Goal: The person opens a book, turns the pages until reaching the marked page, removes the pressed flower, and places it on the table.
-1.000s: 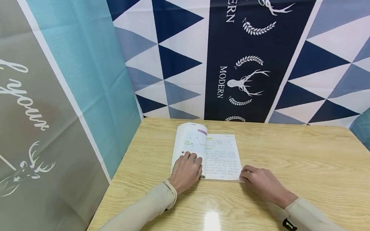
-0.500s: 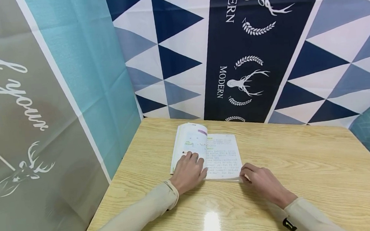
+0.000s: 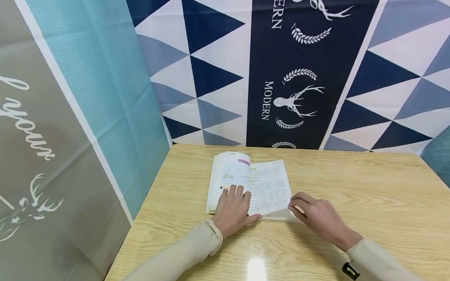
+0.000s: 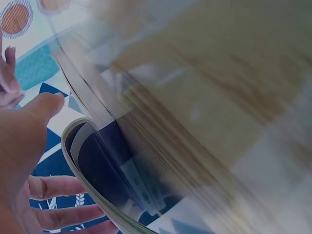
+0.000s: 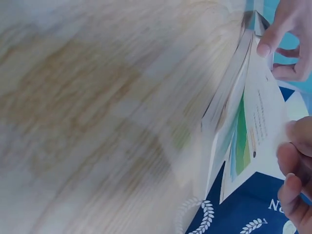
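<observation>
An open book (image 3: 221, 176) lies on the wooden table, its left side a thick curved stack of pages. My left hand (image 3: 232, 210) rests on that stack with fingers stretched out, holding it down, the thumb reaching to the bottom of the right side. At the lower right corner, my right hand (image 3: 320, 217) pinches a printed page (image 3: 268, 185) between thumb and fingers. That corner is raised, and another sheet shows beneath it. In the right wrist view the lifted page (image 5: 263, 117) stands away from the pages below, which carry a green and blue picture (image 5: 241, 141).
The wooden table (image 3: 372, 199) extends right and toward me, with a bright light reflection near its front. Patterned cloth (image 3: 219, 70) with triangles and deer prints hangs behind the table. A grey and blue cloth (image 3: 74, 192) hangs along its left side.
My right hand has lifted the page's lower right corner and moved slightly up and left. My left hand has shifted a little right, its thumb spreading out toward the right page.
</observation>
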Motion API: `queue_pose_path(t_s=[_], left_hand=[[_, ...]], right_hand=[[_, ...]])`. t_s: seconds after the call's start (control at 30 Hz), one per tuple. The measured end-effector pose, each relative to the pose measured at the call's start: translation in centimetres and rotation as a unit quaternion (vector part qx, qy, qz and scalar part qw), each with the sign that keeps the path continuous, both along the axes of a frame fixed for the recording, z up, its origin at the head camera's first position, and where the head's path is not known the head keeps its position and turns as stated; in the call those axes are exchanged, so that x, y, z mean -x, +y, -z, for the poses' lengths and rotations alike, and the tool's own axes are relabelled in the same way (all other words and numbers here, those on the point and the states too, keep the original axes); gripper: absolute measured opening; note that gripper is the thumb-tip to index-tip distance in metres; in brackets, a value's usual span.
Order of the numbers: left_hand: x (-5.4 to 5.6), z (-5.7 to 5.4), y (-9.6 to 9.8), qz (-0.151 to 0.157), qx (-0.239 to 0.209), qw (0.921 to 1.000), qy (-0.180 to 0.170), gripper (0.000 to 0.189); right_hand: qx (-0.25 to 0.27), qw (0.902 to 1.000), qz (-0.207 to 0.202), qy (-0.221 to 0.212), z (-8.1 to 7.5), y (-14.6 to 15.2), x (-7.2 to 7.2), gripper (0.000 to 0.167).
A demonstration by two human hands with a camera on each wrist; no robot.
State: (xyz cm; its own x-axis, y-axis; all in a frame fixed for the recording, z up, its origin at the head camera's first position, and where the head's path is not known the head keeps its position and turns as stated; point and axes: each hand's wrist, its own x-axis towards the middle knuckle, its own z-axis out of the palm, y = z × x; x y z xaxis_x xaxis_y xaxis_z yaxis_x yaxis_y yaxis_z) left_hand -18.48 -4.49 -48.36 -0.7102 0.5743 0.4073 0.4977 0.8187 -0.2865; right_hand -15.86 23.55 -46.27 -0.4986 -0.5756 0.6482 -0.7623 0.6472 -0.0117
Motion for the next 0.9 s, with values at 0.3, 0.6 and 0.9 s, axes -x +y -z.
queue_pose_path(t_s=[0.3, 0.6, 0.9], left_hand=[[-0.2, 0.4, 0.4, -0.008, 0.01, 0.9998, 0.016, 0.053], [0.0, 0.2, 0.5, -0.027, 0.039, 0.9987, 0.019, 0.046], [0.9, -0.1, -0.7, -0.016, -0.053, 0.9977, 0.04, 0.052]], right_hand=[[0.022, 0.9992, 0.005, 0.033, -0.8, -0.7, 0.1, 0.043], [0.049, 0.9984, 0.024, 0.013, -0.7, -0.5, 0.1, 0.032], [-0.034, 0.9951, 0.077, -0.052, 0.7, 0.4, -0.5, 0.025]])
